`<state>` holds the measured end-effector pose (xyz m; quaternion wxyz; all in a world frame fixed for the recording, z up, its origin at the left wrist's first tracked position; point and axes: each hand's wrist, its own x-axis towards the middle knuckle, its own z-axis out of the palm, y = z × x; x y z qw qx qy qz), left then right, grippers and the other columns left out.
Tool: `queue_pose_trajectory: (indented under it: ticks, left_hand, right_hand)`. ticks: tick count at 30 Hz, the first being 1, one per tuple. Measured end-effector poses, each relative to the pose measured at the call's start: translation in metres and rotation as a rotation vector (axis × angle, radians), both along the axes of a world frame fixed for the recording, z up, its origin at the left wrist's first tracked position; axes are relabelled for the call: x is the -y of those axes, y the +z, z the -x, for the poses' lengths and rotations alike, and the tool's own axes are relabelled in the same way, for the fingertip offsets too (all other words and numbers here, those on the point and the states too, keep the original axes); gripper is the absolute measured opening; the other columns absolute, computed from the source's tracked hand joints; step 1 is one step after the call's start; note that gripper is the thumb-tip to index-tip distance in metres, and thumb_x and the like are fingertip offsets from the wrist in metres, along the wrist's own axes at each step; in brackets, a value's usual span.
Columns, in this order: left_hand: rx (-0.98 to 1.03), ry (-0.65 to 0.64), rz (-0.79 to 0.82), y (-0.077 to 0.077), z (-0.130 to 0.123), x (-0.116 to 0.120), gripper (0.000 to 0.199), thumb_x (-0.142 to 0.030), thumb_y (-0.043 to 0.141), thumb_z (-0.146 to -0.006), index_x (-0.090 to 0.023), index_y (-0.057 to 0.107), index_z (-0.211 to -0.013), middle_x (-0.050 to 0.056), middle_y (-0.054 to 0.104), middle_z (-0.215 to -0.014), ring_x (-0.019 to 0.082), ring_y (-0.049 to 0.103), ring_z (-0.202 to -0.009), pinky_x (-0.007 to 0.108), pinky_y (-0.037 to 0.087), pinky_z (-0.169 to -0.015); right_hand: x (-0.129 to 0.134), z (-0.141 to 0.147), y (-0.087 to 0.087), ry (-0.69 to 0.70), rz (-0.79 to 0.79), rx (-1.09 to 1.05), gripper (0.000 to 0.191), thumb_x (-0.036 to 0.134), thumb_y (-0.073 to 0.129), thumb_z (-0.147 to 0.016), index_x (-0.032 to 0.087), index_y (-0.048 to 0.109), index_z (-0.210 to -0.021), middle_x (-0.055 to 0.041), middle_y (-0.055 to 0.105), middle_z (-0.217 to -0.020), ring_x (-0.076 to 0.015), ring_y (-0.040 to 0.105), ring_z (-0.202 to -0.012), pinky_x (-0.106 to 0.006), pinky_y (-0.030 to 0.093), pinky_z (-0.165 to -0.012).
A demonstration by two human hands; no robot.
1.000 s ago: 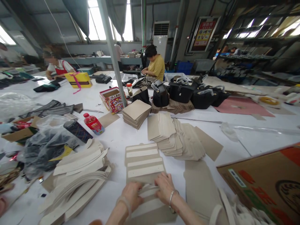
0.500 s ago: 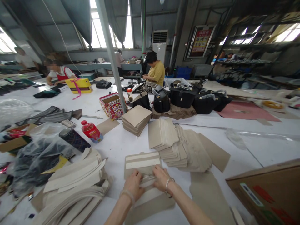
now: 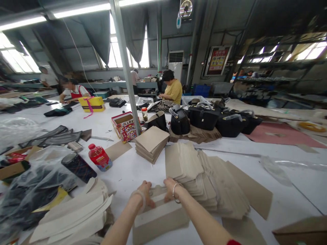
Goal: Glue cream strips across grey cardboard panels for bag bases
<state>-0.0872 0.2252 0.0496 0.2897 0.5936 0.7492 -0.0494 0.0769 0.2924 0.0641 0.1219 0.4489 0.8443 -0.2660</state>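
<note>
A flat beige board panel (image 3: 163, 226) with pale strips across it lies on the white table in front of me. My left hand (image 3: 143, 194) is at the left of its far end, fingers bent over the far edge and thumb turned inward on the surface. At the right of that same end, my right hand (image 3: 171, 191) holds the edge with fingers bent and thumb inward. Both hands partly cover the far strip. Beside my right hand stands a fanned stack of beige panels (image 3: 184, 161).
Left are curved pale pieces (image 3: 74, 207), a red bottle (image 3: 100, 157) and a plastic bag (image 3: 43, 173). Beyond lie stacked boards (image 3: 152, 141), a patterned box (image 3: 125, 127) by a metal post (image 3: 127, 68), and black handbags (image 3: 203, 117). A cardboard box (image 3: 304, 231) sits lower right. Co-workers sit farther back.
Both hands have moved from the panel's middle to its far edge. The view has tilted up, so the table's things appear lower in the picture.
</note>
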Motion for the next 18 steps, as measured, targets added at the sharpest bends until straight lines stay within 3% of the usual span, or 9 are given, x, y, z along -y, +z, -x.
queue_pose_trajectory:
  ticks: [4, 8, 12, 15, 18]
  left_hand:
    - [-0.028, -0.022, 0.009, 0.002, 0.000, 0.001, 0.073, -0.044, 0.077, -0.034, -0.021, 0.057, -0.100, 0.007, 0.055, -0.105, 0.024, 0.057, -0.094, 0.031, 0.045, -0.080]
    - [-0.052, -0.092, -0.046, 0.024, -0.009, 0.018, 0.046, -0.043, 0.075, -0.040, -0.021, 0.062, -0.079, 0.006, 0.057, -0.097, 0.023, 0.057, -0.088, 0.032, 0.044, -0.075]
    - [-0.069, -0.166, -0.174, 0.053, -0.025, 0.053, 0.042, -0.043, 0.071, -0.049, -0.021, 0.058, -0.082, 0.006, 0.055, -0.104, 0.027, 0.047, -0.104, 0.037, 0.034, -0.087]
    - [-0.076, -0.189, -0.220, 0.071, -0.038, 0.089, 0.041, -0.044, 0.069, -0.054, -0.022, 0.054, -0.086, 0.004, 0.057, -0.100, 0.024, 0.050, -0.099, 0.036, 0.033, -0.085]
    - [-0.064, -0.128, -0.158, 0.081, -0.045, 0.122, 0.035, -0.040, 0.065, -0.059, -0.023, 0.051, -0.087, 0.001, 0.060, -0.094, 0.021, 0.055, -0.089, 0.032, 0.035, -0.077]
  right_hand:
    - [0.000, 0.000, -0.001, 0.018, 0.004, 0.047, 0.061, 0.035, 0.078, -0.038, 0.021, 0.062, -0.095, -0.0098, 0.057, -0.106, -0.0287, 0.058, -0.091, -0.033, 0.044, -0.068]
    - [0.015, -0.011, 0.007, 0.072, -0.059, -0.003, 0.049, 0.041, 0.076, -0.043, 0.021, 0.063, -0.086, -0.0082, 0.056, -0.103, -0.0254, 0.055, -0.090, -0.033, 0.040, -0.072]
    - [0.052, -0.032, 0.030, 0.123, -0.261, -0.109, 0.039, 0.041, 0.072, -0.053, 0.022, 0.059, -0.085, -0.0053, 0.057, -0.095, -0.0239, 0.047, -0.095, -0.035, 0.032, -0.079]
    - [0.087, -0.052, 0.049, 0.138, -0.353, -0.177, 0.039, 0.042, 0.072, -0.056, 0.021, 0.057, -0.084, -0.0053, 0.057, -0.094, -0.0242, 0.044, -0.097, -0.037, 0.027, -0.082]
    - [0.114, -0.073, 0.053, 0.069, -0.305, -0.201, 0.037, 0.037, 0.071, -0.058, 0.021, 0.056, -0.088, -0.0042, 0.058, -0.092, -0.0228, 0.047, -0.094, -0.036, 0.028, -0.083]
